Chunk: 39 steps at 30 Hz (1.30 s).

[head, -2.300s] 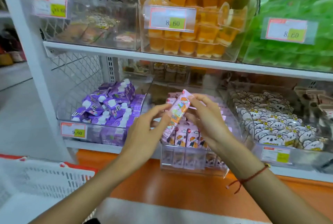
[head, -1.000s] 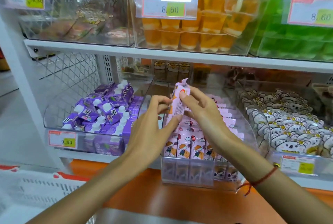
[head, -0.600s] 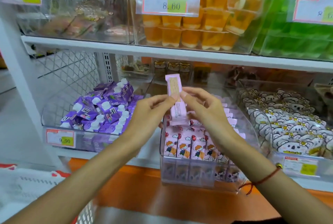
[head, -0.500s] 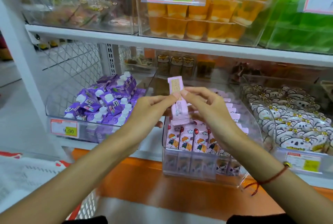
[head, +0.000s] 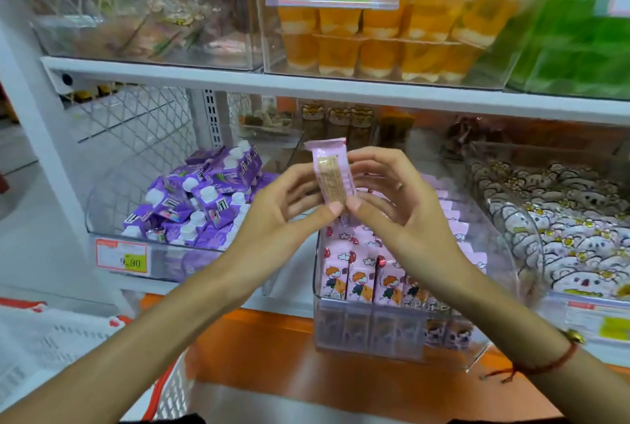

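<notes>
Pink snack packet (head: 332, 173): slim, upright, tan panel facing you, pinched between thumb and fingers of your left hand (head: 283, 215) and right hand (head: 402, 209), above the middle bin (head: 368, 330). Left bin (head: 91, 219) holds purple pouches (head: 201, 198); middle bin, matching pink packets (head: 361, 275) standing in rows; right bin (head: 531, 243), white cartoon-print packs (head: 572, 229).

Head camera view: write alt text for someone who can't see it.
The left hand and the right hand pinch a pink snack packet upright between them at a shop shelf. Below it stands a clear bin of matching pink packets; purple packs lie in the bin to its left, orange jelly cups on the shelf above.
</notes>
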### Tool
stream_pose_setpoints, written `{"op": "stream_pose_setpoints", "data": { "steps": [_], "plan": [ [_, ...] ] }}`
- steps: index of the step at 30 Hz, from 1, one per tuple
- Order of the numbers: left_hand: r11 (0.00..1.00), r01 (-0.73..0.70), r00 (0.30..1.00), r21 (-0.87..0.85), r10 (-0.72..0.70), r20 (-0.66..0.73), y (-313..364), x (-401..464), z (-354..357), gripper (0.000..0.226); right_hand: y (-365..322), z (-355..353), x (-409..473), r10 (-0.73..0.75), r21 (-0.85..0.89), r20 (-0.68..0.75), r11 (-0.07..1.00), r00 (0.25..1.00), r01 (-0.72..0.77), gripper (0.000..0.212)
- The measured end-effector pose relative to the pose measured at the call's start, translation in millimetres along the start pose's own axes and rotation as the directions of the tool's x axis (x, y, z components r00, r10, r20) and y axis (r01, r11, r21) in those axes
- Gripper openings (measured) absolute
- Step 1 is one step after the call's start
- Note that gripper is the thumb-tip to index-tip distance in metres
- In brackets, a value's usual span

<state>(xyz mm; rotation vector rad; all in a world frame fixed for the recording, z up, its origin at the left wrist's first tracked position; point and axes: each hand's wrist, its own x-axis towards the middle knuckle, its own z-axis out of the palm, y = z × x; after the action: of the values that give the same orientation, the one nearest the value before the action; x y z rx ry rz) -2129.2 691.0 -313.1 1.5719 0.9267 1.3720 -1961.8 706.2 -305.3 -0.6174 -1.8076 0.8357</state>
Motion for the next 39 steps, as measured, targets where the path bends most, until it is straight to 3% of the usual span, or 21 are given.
{"op": "stream_pose_setpoints", "data": {
  "steps": [5, 7, 10, 14, 18, 22, 24, 26, 28, 30, 33, 35, 37, 39],
  "plan": [
    [0.994, -0.022, 0.992, -0.106, 0.009, -0.123, -2, 2, 12, 0.038, 6, 1, -8, -0.030, -0.328, 0.055, 0.944, 0.998, 0.047, 0.064],
    [0.992, -0.043, 0.984, -0.121, 0.021, -0.177, 0, 2, 18, 0.045, 6, 4, -9, -0.053, -0.324, 0.009, 0.945, 0.999, 0.053, 0.064],
    [0.989, -0.083, 0.971, -0.118, 0.054, -0.232, 6, 2, 21, 0.059, 3, 3, -5, 0.011, -0.200, -0.047, 0.980, 0.999, -0.020, 0.053],
    [0.985, -0.139, 0.977, -0.102, 0.119, -0.180, 14, 2, 15, 0.065, 5, -9, -4, 0.317, 0.176, 0.007, 0.933, 0.948, -0.313, 0.045],
    [0.982, -0.190, 0.974, 0.008, 0.189, -0.124, 18, 4, 5, 0.053, 14, -18, -3, 0.357, 0.257, 0.011, 0.902, 0.934, -0.348, 0.046],
    [0.983, -0.162, 0.986, 0.087, 0.164, -0.016, 18, 10, -14, 0.047, 22, -23, 7, 0.397, 0.458, 0.047, 0.807, 0.917, -0.373, 0.049],
    [0.978, -0.157, 0.986, 0.135, 0.163, -0.038, 14, 15, -18, 0.040, 25, -26, 13, 0.432, 0.480, 0.041, 0.782, 0.901, -0.398, 0.052],
    [0.968, -0.173, 0.970, 0.184, 0.199, -0.136, 7, 21, -19, 0.034, 30, -28, 23, 0.473, 0.334, -0.010, 0.832, 0.881, -0.443, 0.053],
    [0.959, -0.183, 0.937, 0.216, 0.236, -0.257, 0, 29, -20, 0.032, 41, -31, 38, 0.475, 0.012, -0.145, 0.878, 0.868, -0.478, 0.047],
    [0.955, -0.169, 0.910, 0.245, 0.246, -0.333, -7, 41, -21, 0.031, 52, -37, 50, 0.377, -0.324, -0.232, 0.839, 0.897, -0.436, 0.039],
    [0.931, -0.157, 0.922, 0.331, 0.258, -0.290, -17, 63, -19, 0.030, 72, -35, 60, 0.327, -0.706, 0.011, 0.672, 0.945, -0.224, 0.041],
    [0.904, -0.139, 0.931, 0.404, 0.259, -0.258, -24, 76, -14, 0.032, 89, -29, 63, 0.399, -0.829, 0.154, 0.551, 0.904, -0.102, 0.049],
    [0.861, -0.108, 0.929, 0.498, 0.265, -0.257, -29, 88, -13, 0.034, 100, -24, 69, 0.456, -0.872, 0.159, 0.481, 0.876, -0.092, 0.052],
    [0.829, -0.088, 0.927, 0.553, 0.272, -0.260, -32, 97, -14, 0.036, 107, -24, 80, 0.476, -0.867, 0.116, 0.476, 0.872, -0.145, 0.050]
  ]
}}
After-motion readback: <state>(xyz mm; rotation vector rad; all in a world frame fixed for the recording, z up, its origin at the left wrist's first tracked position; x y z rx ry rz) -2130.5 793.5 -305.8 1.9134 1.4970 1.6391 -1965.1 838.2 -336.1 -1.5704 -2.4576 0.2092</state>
